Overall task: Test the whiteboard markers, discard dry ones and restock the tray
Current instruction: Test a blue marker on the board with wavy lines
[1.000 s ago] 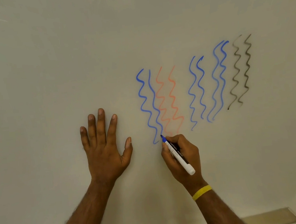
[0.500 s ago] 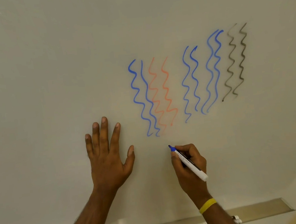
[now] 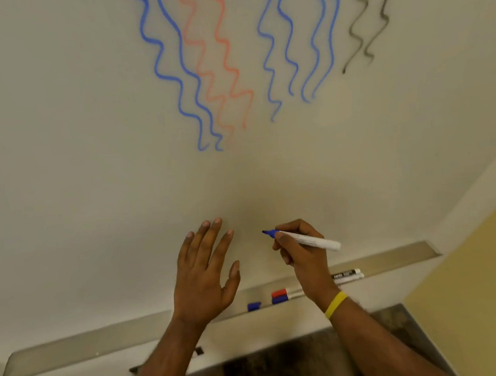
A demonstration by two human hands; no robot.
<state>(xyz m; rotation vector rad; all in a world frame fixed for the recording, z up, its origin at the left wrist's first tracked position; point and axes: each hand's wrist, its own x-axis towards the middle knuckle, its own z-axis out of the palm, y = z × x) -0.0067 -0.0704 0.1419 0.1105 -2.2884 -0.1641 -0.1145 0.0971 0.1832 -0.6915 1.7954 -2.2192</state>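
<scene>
Near edge: both forearms come up from the bottom, with a yellow wristband [image 3: 335, 304] on the right one. Next out is the tray [image 3: 73, 347], a long metal ledge under the whiteboard [image 3: 86, 174]. It holds a loose blue cap [image 3: 254, 306], and just right of it a red-capped marker [image 3: 279, 293] and a blue-capped marker [image 3: 280, 300] side by side. A black-labelled marker [image 3: 346, 275] lies further right, past the wrist, which hides their middles. Risks, my read: the right wrist hangs right over those barrels, so a careless drop could roll them or flick the cap off the ledge. Tested and untested pens could also get mixed, since they share one tray. The exposed nib could dry out or mark the other hand if capping drags. Left hand [image 3: 204, 278]: empty, fingers straight and spread, in front of the board; can't tell if it touches. Right hand [image 3: 301, 252]: fingers curled round the blue marker [image 3: 310, 240], pinched close to the nib. The marker is uncapped, low on the board just above the tray and well below the test lines; nib contact is unclear. Its long axis runs roughly left-right, nib pointing left and slightly up, tail right and slightly lower, past the knuckles. Far: wavy test lines, blue squiggles [image 3: 167, 76] strong, red squiggles [image 3: 226, 52] pale, grey squiggles [image 3: 361, 22] thin. The red and grey pens are probably the discard candidates.
</scene>
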